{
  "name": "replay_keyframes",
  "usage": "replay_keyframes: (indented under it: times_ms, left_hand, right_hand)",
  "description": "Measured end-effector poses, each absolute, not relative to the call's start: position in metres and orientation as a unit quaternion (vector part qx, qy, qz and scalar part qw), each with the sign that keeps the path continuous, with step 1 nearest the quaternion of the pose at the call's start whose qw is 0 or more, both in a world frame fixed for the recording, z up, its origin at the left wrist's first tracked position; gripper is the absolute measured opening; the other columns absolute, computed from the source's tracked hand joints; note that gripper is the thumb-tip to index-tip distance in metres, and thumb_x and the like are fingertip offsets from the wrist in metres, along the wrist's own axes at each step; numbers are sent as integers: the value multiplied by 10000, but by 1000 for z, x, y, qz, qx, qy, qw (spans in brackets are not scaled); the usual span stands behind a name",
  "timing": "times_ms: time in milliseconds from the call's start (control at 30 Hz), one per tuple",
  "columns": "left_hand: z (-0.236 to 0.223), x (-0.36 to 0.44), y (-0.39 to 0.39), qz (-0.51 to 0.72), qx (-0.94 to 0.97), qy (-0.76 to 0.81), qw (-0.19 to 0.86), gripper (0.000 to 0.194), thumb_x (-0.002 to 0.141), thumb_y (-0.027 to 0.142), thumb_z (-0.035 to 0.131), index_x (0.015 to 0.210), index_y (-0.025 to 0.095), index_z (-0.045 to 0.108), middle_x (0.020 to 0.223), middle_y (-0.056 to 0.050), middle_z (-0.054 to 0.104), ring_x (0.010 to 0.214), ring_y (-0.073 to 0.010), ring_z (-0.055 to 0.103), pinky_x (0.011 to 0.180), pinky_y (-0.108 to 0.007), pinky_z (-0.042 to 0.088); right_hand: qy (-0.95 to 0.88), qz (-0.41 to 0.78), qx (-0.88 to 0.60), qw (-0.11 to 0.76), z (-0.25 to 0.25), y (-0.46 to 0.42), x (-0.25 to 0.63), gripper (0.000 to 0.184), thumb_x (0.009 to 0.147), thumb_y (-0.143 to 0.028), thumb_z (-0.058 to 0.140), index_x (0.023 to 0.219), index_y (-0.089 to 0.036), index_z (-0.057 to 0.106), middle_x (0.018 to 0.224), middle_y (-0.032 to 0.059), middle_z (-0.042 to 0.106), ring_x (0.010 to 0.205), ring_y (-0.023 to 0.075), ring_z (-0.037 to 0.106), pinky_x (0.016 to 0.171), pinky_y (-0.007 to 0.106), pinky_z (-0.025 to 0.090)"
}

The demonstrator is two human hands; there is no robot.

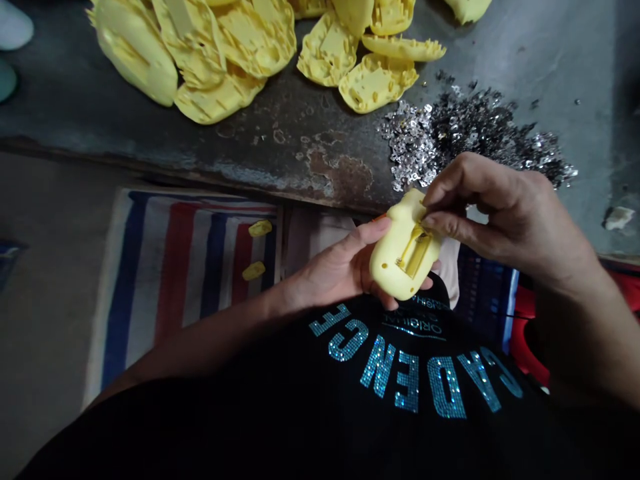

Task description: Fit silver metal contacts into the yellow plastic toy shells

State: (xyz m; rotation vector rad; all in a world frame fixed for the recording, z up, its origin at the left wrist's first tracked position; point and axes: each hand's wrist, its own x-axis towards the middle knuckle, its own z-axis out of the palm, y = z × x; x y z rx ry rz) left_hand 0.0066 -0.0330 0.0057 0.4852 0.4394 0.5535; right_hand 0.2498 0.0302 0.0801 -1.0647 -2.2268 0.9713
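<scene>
Rust-stained metal bench (295,157), yellow plastic shells (325,53), silver metal scraps (465,137) | left hand (330,267) curled under yellow plastic casing (403,250) | right hand (505,213) pinching its top

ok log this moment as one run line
left hand: cradles yellow plastic housing | right hand: fingertips at its slot | nearby: small silver metal pieces, more yellow housings

Black shirt (280,427) worn, forearms (200,340) bare; teal rhinestone lettering (415,373), CADENCE, upside down just below the grip; smaller ORIGINAL line (413,327) nearest it.
</scene>
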Motion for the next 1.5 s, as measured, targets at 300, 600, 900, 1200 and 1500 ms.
replay_keyframes:
  times_ms: [300, 600, 900, 1200, 1500]
  left_hand:
    - [2, 8, -34, 282, 222, 210, 909, 637, 1032, 750, 765, 1518, 338, 752, 1409, -118, 853, 1128, -361, 878, 590, -258, 655]
    - [4, 9, -35, 288, 189, 218, 913, 691, 987, 729, 834, 1475, 251, 727, 1296, -157, 873, 1112, -364, 885, 582, -270, 665]
    - [4, 14, -47, 390, 236, 321, 830, 692, 930, 523, 981, 1533, 335, 699, 1153, -51, 874, 879, -230, 853, 673, -290, 683]
    - [-1, 5, -56, 440, 289, 349, 775, 541, 939, 543, 977, 1361, 216, 889, 1086, -100, 882, 826, -168, 781, 725, -275, 708]
    - [-13, -15, -51, 511, 247, 431, 701, 599, 770, 658, 1057, 1067, 164, 894, 916, -75, 878, 737, -227, 821, 634, -351, 727]
  right_hand:
    - [-846, 301, -387, 211, 87, 30, 247, 113, 1018, -311, 804, 1000, -328, 694, 920, -17, 808, 737, 225, 741, 671, 427, 554]
    - [-801, 310, -409, 308, 70, 17, 255, 113, 1048, -313, 822, 1015, -360, 724, 970, -7, 809, 772, 227, 715, 668, 449, 598]
    - [-805, 349, -390, 279, 53, 17, 252, 419, 973, -361, 855, 1374, -358, 731, 1337, 66, 805, 1142, 339, 788, 828, 508, 714]
    - [-848, 172, -353, 357, 35, 10, 238, 611, 953, -264, 841, 1519, -349, 629, 1421, 144, 737, 1258, 374, 737, 944, 571, 723]
    - [-879, 134, -313, 334, 40, 31, 202, 505, 1066, -290, 756, 1551, -267, 615, 1439, 164, 739, 1276, 343, 739, 1003, 526, 697]
